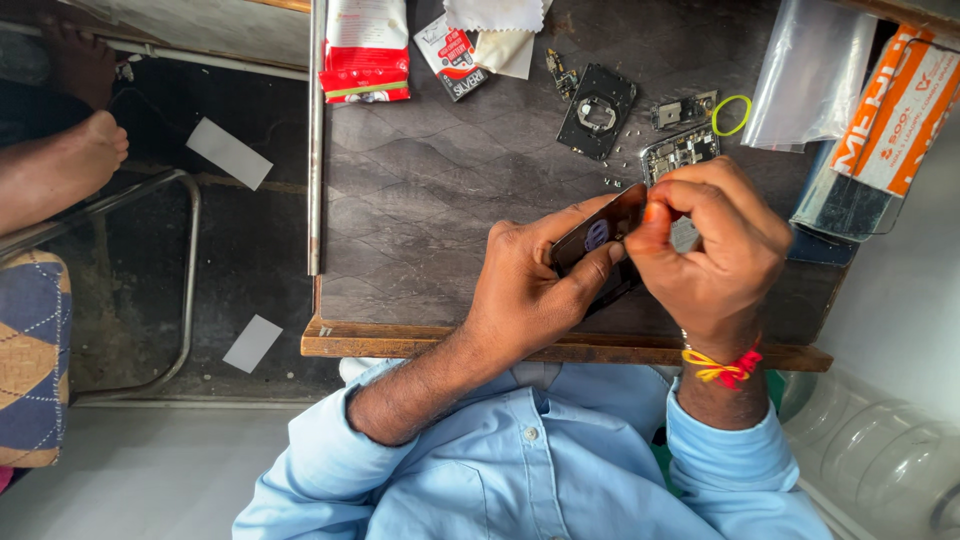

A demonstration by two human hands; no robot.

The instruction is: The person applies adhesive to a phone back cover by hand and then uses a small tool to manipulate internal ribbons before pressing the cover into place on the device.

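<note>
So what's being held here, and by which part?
A dark phone: left hand grips its near end, thumb across the face; right hand pinches at its far end. What the right fingertips grip cannot be told.

table [420, 200]: dark, matt, stone-grained top, worn wooden front edge | phone [590, 245]: glossy dark panel between both hands | circuit board [680, 150] at 1 o'clock of it: bare metallic, shiny | black frame [597, 110] at 12: matt plastic | bag [810, 70] at 2: clear glossy plastic | cloth [495, 15] at 11: soft, white | rubber band [731, 115]: yellow-green | shirt [520, 470]: smooth light-blue cloth
</note>
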